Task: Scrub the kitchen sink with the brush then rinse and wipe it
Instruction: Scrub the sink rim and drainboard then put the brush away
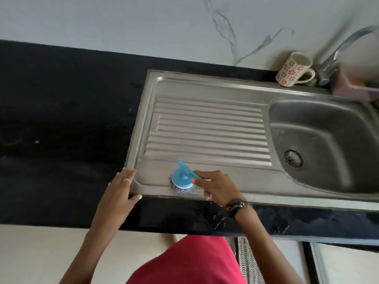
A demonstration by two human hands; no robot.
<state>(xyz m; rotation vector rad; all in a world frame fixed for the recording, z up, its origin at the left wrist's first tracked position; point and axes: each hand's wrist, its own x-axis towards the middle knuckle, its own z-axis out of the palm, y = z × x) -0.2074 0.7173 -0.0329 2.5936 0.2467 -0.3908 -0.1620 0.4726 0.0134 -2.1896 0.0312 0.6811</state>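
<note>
Mug [293,69] behind sink [205,87], seemingly beside tap [336,56]

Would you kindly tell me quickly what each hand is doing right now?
Left hand: open, fingers resting flat on the sink's corner.
Right hand: gripping the blue scrub brush on the drainboard.

You stood at a black stone countertop [61,111] that ran along a pale marble-look wall [143,23] streaked with grey veins. Soft, even light fell across it all. Below the counter's front edge you saw cream floor [37,253], and to the right a dark-framed cabinet front [307,263].
</note>
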